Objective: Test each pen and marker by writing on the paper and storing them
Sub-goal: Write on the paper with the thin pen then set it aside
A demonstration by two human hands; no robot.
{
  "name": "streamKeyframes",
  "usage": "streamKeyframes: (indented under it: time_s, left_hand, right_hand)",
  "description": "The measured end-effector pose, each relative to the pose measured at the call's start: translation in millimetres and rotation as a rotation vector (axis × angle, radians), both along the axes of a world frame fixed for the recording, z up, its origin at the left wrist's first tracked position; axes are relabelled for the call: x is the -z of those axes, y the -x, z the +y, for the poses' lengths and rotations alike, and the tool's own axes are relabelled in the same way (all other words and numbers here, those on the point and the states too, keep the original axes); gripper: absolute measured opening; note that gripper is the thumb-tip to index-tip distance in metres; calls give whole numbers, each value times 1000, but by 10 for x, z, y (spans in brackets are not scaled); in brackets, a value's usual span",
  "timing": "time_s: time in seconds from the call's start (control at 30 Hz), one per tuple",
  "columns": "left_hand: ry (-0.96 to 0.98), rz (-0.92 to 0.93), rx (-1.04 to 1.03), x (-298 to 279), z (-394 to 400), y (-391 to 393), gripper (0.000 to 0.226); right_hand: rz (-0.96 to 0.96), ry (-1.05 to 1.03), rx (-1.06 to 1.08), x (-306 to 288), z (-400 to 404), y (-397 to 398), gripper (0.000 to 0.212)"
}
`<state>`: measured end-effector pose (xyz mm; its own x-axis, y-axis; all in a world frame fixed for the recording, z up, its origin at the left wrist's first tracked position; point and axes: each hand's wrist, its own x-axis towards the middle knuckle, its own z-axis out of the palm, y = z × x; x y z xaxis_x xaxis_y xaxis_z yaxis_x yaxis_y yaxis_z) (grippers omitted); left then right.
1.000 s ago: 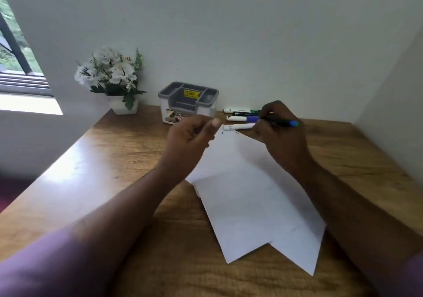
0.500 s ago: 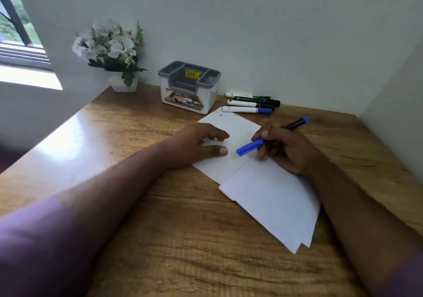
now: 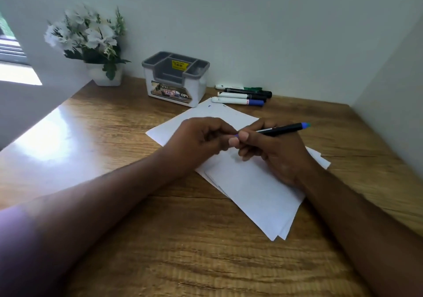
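The counter [image 3: 137,239] was brown wood-grain, set into a white-walled corner. On it lay overlapping sheets of paper [image 3: 256,189] near the middle. Against the back wall stood a flower pot [image 3: 104,75] at the left, an organizer [image 3: 176,79] beside it, and four markers [image 3: 242,94] lying side by side.

The wooden desk [image 3: 114,150] lies bare to the left of the loose white paper sheets [image 3: 251,189], giving open passage along that side, and bare again in front of them. At the back wall, the grey-and-white plastic desk organiser [image 3: 175,79] stands just behind the sheets' far corner. A row of four markers with white and black barrels [image 3: 240,94] lies just right of it, blocking that strip. The white flower pot [image 3: 104,74] fills the back-left corner. A side wall [image 3: 393,90] closes the right edge.
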<state>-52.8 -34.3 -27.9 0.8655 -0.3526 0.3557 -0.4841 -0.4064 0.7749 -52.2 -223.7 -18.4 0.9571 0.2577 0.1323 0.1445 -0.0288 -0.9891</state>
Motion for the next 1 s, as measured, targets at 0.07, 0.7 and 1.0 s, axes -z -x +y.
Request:
streamKeyframes:
  time_s: [0.07, 0.7, 1.0]
  left_hand:
    - [-35, -26, -12, -12, 12, -43, 14]
    - [40, -267, -205, -143, 508, -238, 16]
    - [-138, 10, -4, -22, 235, -167, 15]
  right_hand:
    - [1, -10, -23, -28, 1, -7, 13]
    - [57, -426, 196, -132, -184, -15, 42]
    - [114, -382, 110, 2, 0, 81, 28]
